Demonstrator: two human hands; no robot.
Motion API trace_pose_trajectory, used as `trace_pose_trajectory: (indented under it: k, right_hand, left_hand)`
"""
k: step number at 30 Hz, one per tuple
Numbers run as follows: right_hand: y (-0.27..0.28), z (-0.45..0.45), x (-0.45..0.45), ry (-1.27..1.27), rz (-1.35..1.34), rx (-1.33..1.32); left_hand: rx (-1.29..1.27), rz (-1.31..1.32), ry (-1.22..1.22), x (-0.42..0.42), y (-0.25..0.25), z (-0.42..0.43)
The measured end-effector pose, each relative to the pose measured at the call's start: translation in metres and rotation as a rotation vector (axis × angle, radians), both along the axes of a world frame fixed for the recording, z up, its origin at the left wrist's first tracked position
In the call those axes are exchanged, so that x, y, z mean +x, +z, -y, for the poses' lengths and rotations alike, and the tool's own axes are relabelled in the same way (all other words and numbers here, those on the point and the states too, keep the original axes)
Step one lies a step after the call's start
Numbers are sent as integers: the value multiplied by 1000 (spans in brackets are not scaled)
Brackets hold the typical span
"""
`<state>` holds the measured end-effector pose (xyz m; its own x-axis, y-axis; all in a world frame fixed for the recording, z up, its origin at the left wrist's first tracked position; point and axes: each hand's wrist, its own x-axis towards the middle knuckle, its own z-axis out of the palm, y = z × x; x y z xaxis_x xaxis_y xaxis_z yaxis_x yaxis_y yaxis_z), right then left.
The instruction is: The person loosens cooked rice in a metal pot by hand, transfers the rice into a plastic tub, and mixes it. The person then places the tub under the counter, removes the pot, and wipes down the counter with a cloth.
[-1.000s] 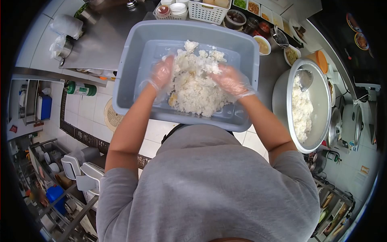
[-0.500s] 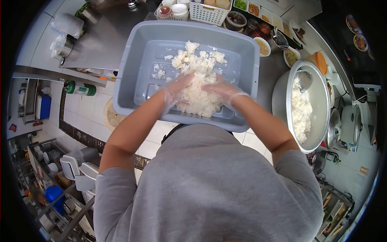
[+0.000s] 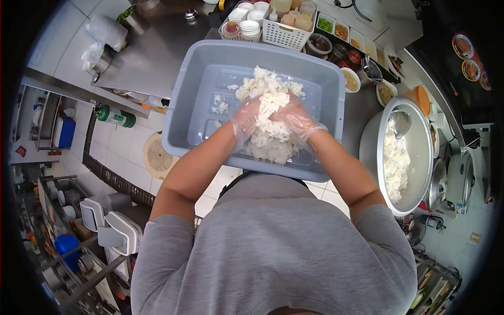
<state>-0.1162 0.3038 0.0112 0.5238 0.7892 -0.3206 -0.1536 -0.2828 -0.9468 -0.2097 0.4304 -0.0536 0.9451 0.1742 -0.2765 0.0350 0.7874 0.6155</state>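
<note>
A wide grey-blue plastic tub (image 3: 205, 84) sits in front of me with a mound of cooked white rice (image 3: 272, 148) in it. My left hand (image 3: 245, 118), in a clear plastic glove, is curled around the left side of the rice. From the right, my right hand (image 3: 297, 118), gloved the same way, cups the same heap, and rice shows between the two palms. Some fingertips are buried in the grains. Small loose clumps (image 3: 220, 106) lie on the tub floor to the left.
At the right stands a large metal pot (image 3: 421, 170) with more rice (image 3: 396, 163) and a ladle (image 3: 401, 124). Behind the tub are a white basket (image 3: 286, 35) of bottles, small cups (image 3: 250, 26) and food trays (image 3: 341, 31). Steel counter (image 3: 152, 52) extends left.
My hands have drawn closer together and curled around the rice, gathering some between them. The whole view has shifted, so the tub appears slightly lower and further right.
</note>
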Motion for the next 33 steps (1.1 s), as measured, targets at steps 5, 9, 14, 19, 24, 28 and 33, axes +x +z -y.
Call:
trace_pose_trajectory:
  k: [5, 9, 14, 19, 24, 28, 33]
  right_hand:
    - [-24, -3, 13, 68, 174, 124]
    - [-33, 16, 37, 229, 385, -82]
    - [-3, 38, 44, 291, 648, -421]
    - [-22, 49, 53, 271, 785, -192]
    - [7, 14, 59, 441, 813, -516]
    - [-43, -1, 105, 313, 1142, -348]
    - [-67, -37, 94, 616, 860, -407]
  left_hand:
    - [102, -63, 135, 9, -7, -12]
    - [1916, -280, -221, 1, -37, -62]
    - [1765, -779, -562, -7, 60, -57]
    - [1918, -594, -659, 23, 73, -71]
    - [1908, -373, -665, 116, -12, -100]
    - [1737, -454, -726, 108, 0, -59]
    - [1920, -129, -644, 54, -14, -24]
